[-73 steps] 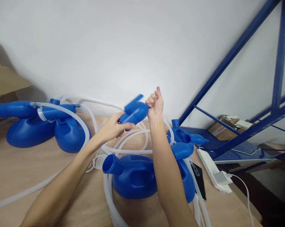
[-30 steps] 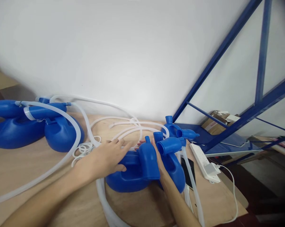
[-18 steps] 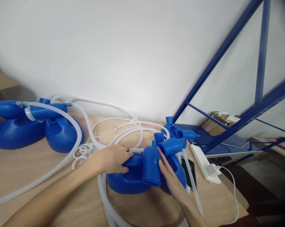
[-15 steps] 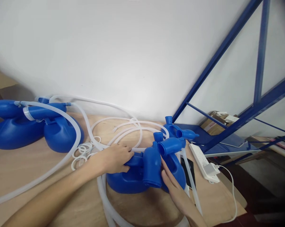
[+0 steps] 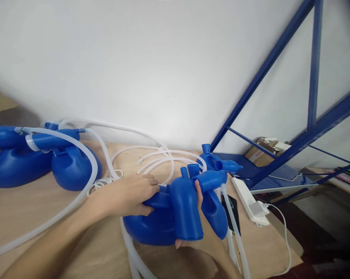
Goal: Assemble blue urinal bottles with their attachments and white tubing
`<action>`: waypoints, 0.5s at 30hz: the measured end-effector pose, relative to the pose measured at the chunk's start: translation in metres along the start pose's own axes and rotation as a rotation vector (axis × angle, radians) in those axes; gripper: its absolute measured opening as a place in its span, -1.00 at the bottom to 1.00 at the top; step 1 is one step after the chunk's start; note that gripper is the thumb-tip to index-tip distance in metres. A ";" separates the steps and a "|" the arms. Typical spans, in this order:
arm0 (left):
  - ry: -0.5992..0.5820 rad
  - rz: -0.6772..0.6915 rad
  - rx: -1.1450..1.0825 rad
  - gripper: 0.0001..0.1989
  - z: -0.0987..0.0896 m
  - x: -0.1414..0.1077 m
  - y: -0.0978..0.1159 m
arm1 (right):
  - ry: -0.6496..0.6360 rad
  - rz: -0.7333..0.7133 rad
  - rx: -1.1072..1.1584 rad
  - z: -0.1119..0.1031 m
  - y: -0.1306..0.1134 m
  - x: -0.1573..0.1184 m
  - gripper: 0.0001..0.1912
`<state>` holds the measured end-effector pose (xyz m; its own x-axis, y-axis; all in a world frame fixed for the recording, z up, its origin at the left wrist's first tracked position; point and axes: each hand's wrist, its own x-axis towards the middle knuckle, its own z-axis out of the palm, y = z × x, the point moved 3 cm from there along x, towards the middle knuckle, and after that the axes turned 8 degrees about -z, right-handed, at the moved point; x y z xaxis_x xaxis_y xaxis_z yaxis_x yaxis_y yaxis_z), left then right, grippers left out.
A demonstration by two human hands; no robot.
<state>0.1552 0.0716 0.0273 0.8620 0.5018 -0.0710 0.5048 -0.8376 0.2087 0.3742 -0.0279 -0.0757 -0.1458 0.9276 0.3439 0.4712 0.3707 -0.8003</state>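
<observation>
Left hand (image 5: 135,195) clasps the blue plastic bottle (image 5: 150,228), presumably steadying it; right hand (image 5: 208,237), half-closed, grips the blue spout cap (image 5: 186,209).

Flat tan wooden bench (image 5: 18,209): lower frame
Round blue plastic jugs (image 5: 151,231): on it, left, centre
Long white plastic power strip (image 5: 241,191): lower right

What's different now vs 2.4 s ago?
The blue spout piece has come down from mid-air to the right end of the front jug. The left hand let go of it and took hold at the jug's handle; the right hand, then raised at its tip, now cups it. Unchanged: two hosed jugs at left, power strip.
</observation>
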 end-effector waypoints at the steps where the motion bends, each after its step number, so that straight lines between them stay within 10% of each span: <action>1: 0.011 0.003 -0.004 -0.82 -0.005 -0.007 0.000 | -0.039 -0.050 -0.050 -0.002 -0.007 0.005 0.85; 7: 0.176 0.056 -0.022 -0.83 -0.027 -0.036 -0.006 | -0.169 -0.258 -0.260 -0.001 -0.075 0.043 0.47; 11: 0.519 0.052 0.083 -0.77 -0.041 -0.038 -0.020 | -0.035 -0.306 -0.253 -0.015 -0.100 0.084 0.57; 15: 0.846 -0.016 0.072 -0.62 -0.056 -0.048 -0.032 | 0.297 -0.185 -0.290 -0.077 -0.084 0.149 0.48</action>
<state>0.0953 0.0863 0.0787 0.5452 0.4821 0.6858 0.5432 -0.8263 0.1490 0.3801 0.0756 0.0808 -0.0144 0.7782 0.6279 0.6908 0.4617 -0.5564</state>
